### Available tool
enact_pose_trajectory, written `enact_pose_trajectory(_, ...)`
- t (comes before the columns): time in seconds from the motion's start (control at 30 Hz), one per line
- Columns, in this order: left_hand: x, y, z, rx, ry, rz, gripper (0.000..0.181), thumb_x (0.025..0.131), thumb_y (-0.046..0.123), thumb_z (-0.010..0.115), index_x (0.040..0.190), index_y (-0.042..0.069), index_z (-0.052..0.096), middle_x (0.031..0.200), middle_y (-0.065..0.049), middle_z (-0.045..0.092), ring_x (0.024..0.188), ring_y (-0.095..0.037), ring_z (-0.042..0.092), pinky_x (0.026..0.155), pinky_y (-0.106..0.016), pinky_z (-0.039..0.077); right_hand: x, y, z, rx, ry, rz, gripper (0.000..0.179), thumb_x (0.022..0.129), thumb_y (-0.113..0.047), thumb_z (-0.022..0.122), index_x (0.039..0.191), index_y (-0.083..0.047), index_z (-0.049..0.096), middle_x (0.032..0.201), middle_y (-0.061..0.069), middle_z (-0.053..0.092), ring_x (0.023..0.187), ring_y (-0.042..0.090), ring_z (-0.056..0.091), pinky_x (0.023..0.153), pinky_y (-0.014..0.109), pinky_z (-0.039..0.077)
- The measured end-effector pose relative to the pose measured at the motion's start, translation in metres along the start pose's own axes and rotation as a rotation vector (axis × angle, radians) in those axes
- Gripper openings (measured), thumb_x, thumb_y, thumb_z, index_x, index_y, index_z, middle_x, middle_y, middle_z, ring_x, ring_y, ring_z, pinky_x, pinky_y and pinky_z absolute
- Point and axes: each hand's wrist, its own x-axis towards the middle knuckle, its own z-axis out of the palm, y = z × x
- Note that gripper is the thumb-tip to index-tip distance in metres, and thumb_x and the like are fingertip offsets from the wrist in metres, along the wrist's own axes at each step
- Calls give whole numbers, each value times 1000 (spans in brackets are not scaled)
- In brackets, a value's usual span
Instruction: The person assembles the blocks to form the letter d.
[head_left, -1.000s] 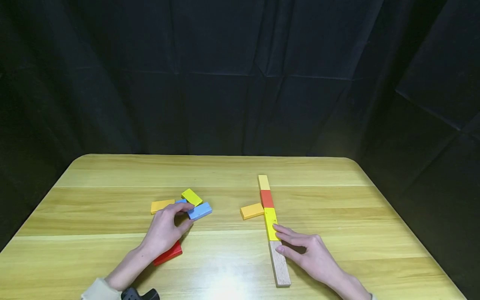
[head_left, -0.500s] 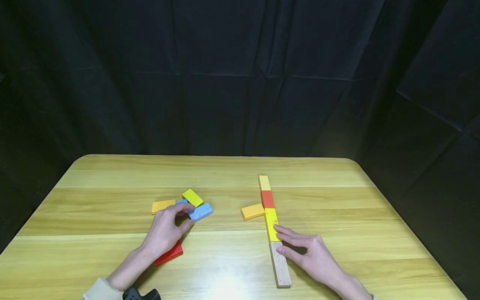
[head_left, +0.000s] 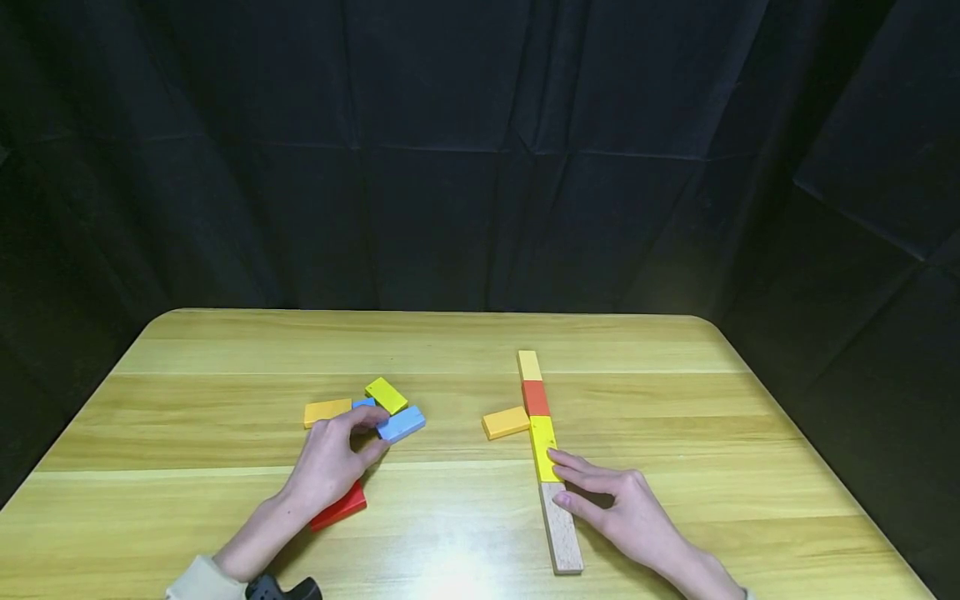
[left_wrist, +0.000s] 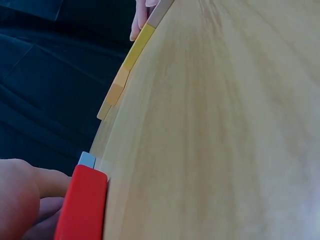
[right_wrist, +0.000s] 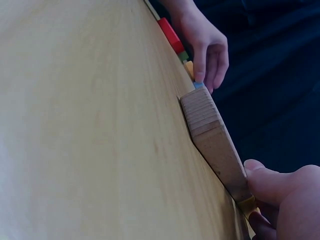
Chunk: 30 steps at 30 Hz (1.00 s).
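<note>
My left hand (head_left: 337, 454) pinches the near-left end of a light blue block (head_left: 405, 422) lying on the table, thumb on the near side and index finger on the far side. A lime-yellow block (head_left: 386, 394), a partly covered second blue block (head_left: 364, 402) and an orange block (head_left: 327, 410) lie around its fingers. Under its wrist is a red block (head_left: 341, 508), large in the left wrist view. My right hand (head_left: 618, 504) rests its fingertips on a bright yellow block (head_left: 542, 442), its thumb touching a bare wooden block (head_left: 558, 533).
Beyond the yellow block, an orange-red block (head_left: 535, 398) and a pale yellow block (head_left: 528, 365) continue the straight row. An orange block (head_left: 506, 422) lies left of the row, at an angle to it. A dark curtain (head_left: 480, 167) hangs behind the wooden table (head_left: 225, 350).
</note>
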Motion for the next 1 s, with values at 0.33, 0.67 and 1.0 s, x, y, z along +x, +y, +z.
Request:
enact_pose_trajectory(0.33,-4,9,3,-40,4,28,30,76,4,85,103,12,73,97,0,76,91,-15,72,82,-40,58,0,0,0,7,-6,11,42,89,-40,73,122,-15,72,136,-16,60,126,15,57,103,34,49)
enact_pose_trajectory(0.67,-10,27,18,-81,-9,-7,30,75,5,86,101,14,74,94,4,76,90,-12,71,85,-38,58,0,1,0,8,-4,6,42,89,-40,73,123,-15,72,136,-16,60,126,15,57,103,32,48)
enact_pose_trajectory(1.0,-9,36,34,-77,-14,29,28,75,6,86,100,10,74,94,-2,77,87,-14,73,80,-34,60,0,2,2,12,-4,15,43,89,-42,72,123,-16,72,136,-16,60,126,15,57,103,34,48)
